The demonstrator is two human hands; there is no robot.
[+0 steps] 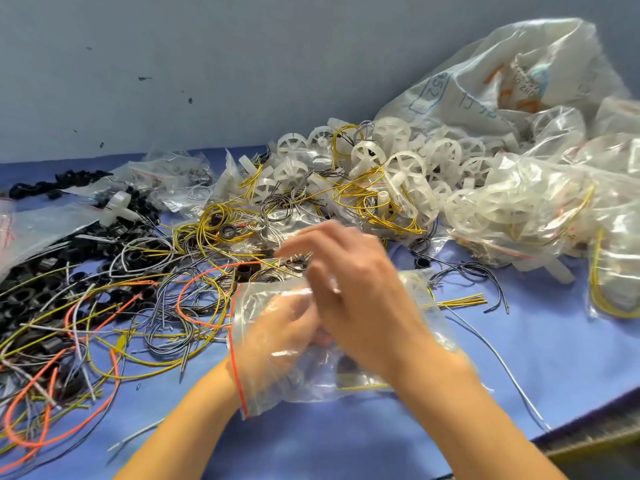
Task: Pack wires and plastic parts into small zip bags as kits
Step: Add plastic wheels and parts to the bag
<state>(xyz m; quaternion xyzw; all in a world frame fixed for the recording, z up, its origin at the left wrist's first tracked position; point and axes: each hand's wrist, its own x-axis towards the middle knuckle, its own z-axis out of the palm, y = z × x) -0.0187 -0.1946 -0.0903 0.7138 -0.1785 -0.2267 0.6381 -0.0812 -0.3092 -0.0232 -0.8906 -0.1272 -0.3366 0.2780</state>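
Note:
A small clear zip bag (298,386) with a red seal strip sits low in the middle, over the blue table (536,358). My left hand (277,336) shows through the plastic and grips the bag with curled fingers. Inside the bag lie a dark plastic part (346,363) and a yellow wire (360,388). My right hand (360,292) is above the bag, blurred, its fingers stretched left toward the tangle of loose wires (194,271). Whether those fingers hold anything is unclear.
White plastic wheels (405,168) are heaped at the back, beside a large crumpled sack (502,84). Filled kit bags (519,209) are piled on the right. Black plastic parts (31,292) and empty zip bags (38,230) lie left. The table edge (588,434) runs at lower right.

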